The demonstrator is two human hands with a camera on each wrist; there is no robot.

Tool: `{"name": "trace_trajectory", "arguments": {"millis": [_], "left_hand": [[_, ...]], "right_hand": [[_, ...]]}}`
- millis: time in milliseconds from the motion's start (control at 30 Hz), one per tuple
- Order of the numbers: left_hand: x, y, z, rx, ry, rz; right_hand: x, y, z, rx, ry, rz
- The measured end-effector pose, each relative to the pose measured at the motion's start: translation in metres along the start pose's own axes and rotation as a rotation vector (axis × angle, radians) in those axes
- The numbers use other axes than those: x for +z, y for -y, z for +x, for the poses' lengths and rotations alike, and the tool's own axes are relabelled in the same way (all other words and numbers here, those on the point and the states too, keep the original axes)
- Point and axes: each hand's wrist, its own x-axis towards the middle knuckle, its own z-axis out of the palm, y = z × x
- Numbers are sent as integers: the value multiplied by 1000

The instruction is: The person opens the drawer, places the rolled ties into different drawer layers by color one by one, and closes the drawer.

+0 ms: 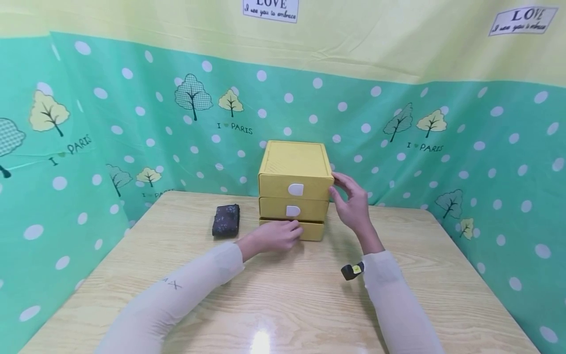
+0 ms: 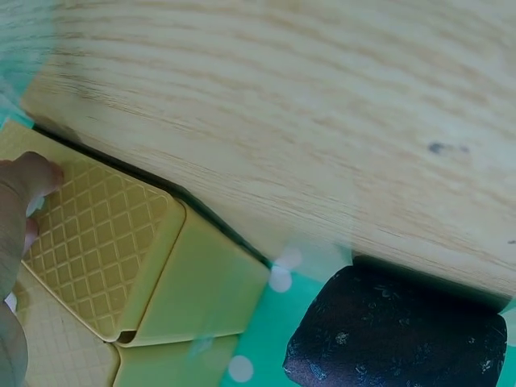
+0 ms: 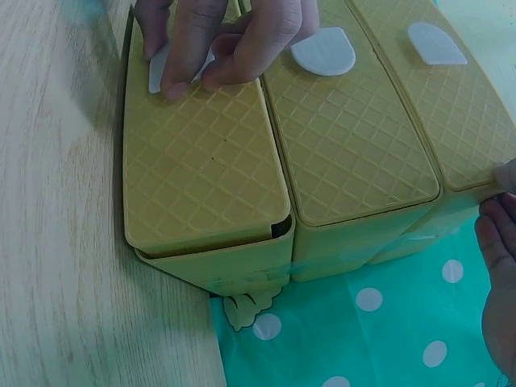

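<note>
A yellow three-drawer storage box point(image 1: 294, 158) stands at the back of the table, its fronts embossed with a diamond pattern. My left hand point(image 1: 280, 236) pinches the white pull tab point(image 3: 158, 71) of the bottom drawer point(image 3: 201, 173), which sticks out slightly from its casing. At the box's upper right front corner, my right hand point(image 1: 353, 204) holds on, thumb at the front edge and fingers along the side. White tabs on the middle drawer point(image 1: 293, 211) and top drawer point(image 1: 295, 190) are untouched. In the head view, my left hand covers the bottom tab.
A dark floral folded pouch point(image 1: 226, 220) lies on the table left of the box. Polka-dot curtain cloth point(image 1: 305, 103) hangs close behind the box and along both sides. The wooden table point(image 1: 309, 305) extends toward me. A black wrist strap piece point(image 1: 352, 270) hangs by my right sleeve.
</note>
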Motion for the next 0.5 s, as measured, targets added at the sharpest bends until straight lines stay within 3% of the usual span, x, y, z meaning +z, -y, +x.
{"name": "trace_trajectory", "arguments": {"millis": [500], "left_hand": [[-9,-1,1,8,11,8]], "right_hand": [[1,1,0,2,-4,12]]}}
